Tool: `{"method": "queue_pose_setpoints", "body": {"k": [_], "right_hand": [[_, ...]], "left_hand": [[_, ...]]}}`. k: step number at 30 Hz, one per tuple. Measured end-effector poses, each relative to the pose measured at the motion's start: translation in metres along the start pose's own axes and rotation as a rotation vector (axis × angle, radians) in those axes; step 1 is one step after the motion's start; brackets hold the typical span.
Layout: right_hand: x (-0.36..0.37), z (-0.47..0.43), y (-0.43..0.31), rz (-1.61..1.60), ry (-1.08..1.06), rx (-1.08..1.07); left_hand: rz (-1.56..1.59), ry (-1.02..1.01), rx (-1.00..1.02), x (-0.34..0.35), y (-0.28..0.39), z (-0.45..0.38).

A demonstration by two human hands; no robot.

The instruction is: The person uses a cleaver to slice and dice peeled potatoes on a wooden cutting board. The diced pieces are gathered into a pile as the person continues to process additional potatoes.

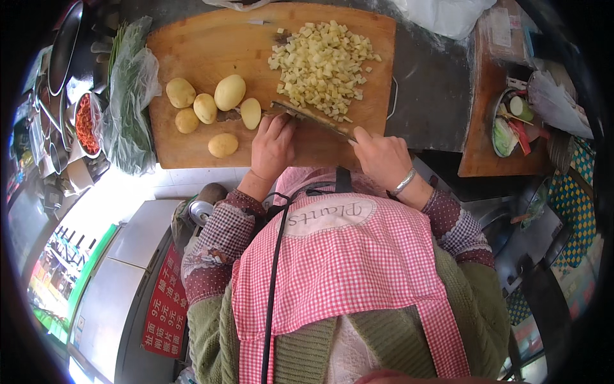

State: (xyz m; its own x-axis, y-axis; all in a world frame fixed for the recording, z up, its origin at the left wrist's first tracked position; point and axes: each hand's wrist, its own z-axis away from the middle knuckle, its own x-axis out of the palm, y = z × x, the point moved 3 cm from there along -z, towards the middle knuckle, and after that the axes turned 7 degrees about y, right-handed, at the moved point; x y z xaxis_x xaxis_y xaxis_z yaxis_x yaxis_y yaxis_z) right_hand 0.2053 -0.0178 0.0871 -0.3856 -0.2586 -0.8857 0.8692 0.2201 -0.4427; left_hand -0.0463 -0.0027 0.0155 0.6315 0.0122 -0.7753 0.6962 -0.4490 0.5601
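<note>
A wooden cutting board (206, 43) lies before me. My right hand (382, 156) grips the handle of a kitchen knife (316, 119), its blade slanting up and left across the board. At the blade's left part, my left hand (274, 146) rests with bent fingers on the board; whether something lies under the fingertips is hidden. Beyond the blade is a heap of diced potato (326, 65). Left of my left hand are a cut potato piece (251, 114), a large peeled potato (230, 92) and several smaller potatoes (181, 92).
A plastic bag of green vegetables (129, 105) lies against the board's left side, with a bowl of chopped red food (86, 126) beyond it. At the right, a bowl of mixed vegetables (503, 139) stands on a wooden surface (479, 163). A white plastic bag (443, 17) lies at the back.
</note>
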Motion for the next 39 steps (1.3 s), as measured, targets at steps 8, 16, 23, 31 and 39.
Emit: {"method": "queue_pose_setpoints", "body": {"k": [8, 16, 23, 31, 39], "right_hand": [[0.0, -0.002, 0.003, 0.032, -0.014, 0.014], [0.0, 0.001, 0.0, -0.006, -0.011, -0.009], [0.002, 0.0, -0.001, -0.018, -0.056, 0.005], [0.001, 0.003, 0.001, -0.045, -0.098, -0.043], [-0.015, -0.048, 0.008, 0.017, -0.021, -0.045]], "left_hand": [[-0.018, 0.052, 0.038, 0.01, -0.006, -0.009], [-0.028, 0.062, 0.065, 0.007, -0.011, 0.004], [-0.024, 0.047, 0.087, 0.007, -0.016, 0.006], [0.0, 0.037, 0.05, -0.02, -0.01, 0.015], [0.049, 0.212, -0.086, -0.041, -0.013, -0.01]]}}
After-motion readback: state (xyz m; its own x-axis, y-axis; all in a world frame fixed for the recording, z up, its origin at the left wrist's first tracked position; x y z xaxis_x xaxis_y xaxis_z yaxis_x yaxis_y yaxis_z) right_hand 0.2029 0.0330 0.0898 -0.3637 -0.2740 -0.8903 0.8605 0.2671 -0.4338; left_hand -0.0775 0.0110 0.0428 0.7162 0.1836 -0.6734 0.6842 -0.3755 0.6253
